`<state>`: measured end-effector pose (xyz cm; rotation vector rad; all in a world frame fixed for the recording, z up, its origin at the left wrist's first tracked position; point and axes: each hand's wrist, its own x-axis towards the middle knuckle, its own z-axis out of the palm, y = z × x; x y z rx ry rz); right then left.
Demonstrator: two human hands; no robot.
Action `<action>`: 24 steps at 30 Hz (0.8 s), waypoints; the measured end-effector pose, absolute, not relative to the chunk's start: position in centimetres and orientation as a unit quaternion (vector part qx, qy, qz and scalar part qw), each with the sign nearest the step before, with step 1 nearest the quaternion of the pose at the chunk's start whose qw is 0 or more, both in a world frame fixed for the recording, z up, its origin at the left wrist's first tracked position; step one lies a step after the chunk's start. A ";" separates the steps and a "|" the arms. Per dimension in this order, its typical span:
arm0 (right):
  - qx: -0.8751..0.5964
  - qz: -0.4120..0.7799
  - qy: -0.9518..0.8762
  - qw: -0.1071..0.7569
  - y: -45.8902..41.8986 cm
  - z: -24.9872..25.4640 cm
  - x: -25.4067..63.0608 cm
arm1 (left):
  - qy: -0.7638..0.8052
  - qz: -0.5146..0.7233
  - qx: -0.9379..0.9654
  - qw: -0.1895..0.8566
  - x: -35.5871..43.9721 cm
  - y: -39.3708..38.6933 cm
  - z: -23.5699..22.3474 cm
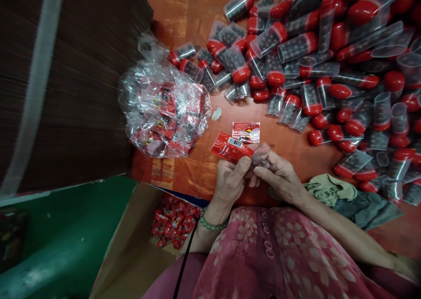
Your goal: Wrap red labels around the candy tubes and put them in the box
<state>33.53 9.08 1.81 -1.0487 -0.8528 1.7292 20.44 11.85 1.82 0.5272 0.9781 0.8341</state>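
Note:
Between my hands, above the front of the table, is a red printed sleeve with a barcode, and the end of a clear greyish plastic tube shows at its right. My left hand is closed on the sleeve, thumb pressed on top. My right hand pinches the tube's right end; its contents and cap are hidden by the fingers. Just beyond the sleeve, a second red printed sleeve lies flat on the orange tabletop.
Many clear tubes with red rounded ends are heaped at the back and right. A clear plastic bag of red sleeves stands left. Below the table edge, a cardboard box holds red-wrapped pieces. Crumpled cloths lie right.

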 end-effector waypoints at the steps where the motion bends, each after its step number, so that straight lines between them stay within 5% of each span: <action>1: -0.424 0.708 -0.338 0.452 9.1 1.8 33.7 | 0.435 0.376 0.255 0.777 20.3 11.8 1.8; 9: -0.461 0.689 -0.342 0.442 8.9 1.8 33.4 | 0.431 0.508 0.207 0.716 20.6 12.5 2.2; 15: -0.520 0.605 -0.406 0.446 8.5 1.2 33.2 | 0.437 0.461 0.197 0.747 20.8 12.7 1.6; 24: -0.469 0.694 -0.334 0.432 9.7 1.7 33.1 | 0.390 0.398 0.232 0.797 20.2 12.5 1.6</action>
